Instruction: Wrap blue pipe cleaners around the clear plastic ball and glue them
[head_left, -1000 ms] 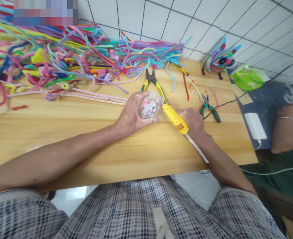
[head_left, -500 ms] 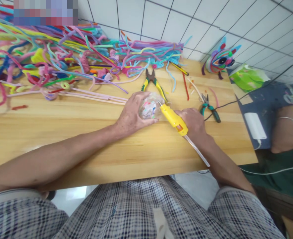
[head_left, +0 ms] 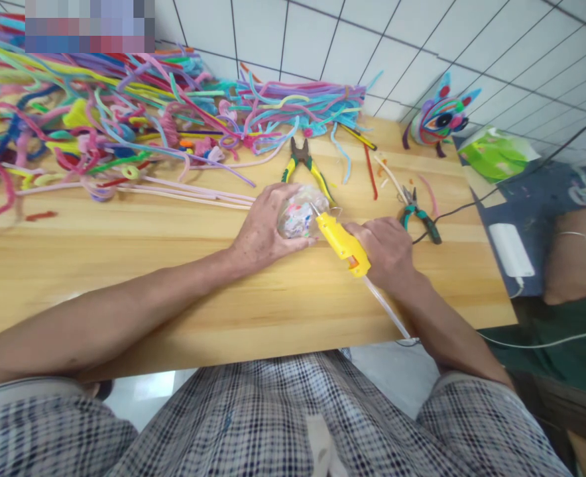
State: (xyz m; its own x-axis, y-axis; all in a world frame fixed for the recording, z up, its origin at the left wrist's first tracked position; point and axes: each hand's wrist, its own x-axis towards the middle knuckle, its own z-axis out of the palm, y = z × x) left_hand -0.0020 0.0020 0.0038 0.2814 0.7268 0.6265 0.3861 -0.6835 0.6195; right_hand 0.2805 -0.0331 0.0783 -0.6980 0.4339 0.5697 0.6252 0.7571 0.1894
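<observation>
My left hand (head_left: 268, 228) is wrapped round a clear, rounded plastic piece (head_left: 297, 215) with whitish, multicoloured bits showing in it; its exact kind I cannot make out. In my right hand (head_left: 385, 248) is a yellow glue gun (head_left: 343, 244), its metal tip at the right side of the clear piece. Whether the tip touches it I cannot tell. A clear glue stick (head_left: 386, 308) sticks out of the gun's rear. Just beyond the left hand lie pliers (head_left: 303, 162) with yellow and green handles, jaws pointing away from me.
Many coloured pipe cleaners (head_left: 124, 112) cover the table's back left. Green-handled pliers (head_left: 419, 215) lie right of my right hand, by a black cable (head_left: 496, 185). A colourful pipe-cleaner animal head (head_left: 439, 119) stands at the back right. Another person's arm (head_left: 569, 258) is at the far right.
The glue gun in my right hand has shifted slightly left, its tip further over the clear piece. My left hand has stayed in place.
</observation>
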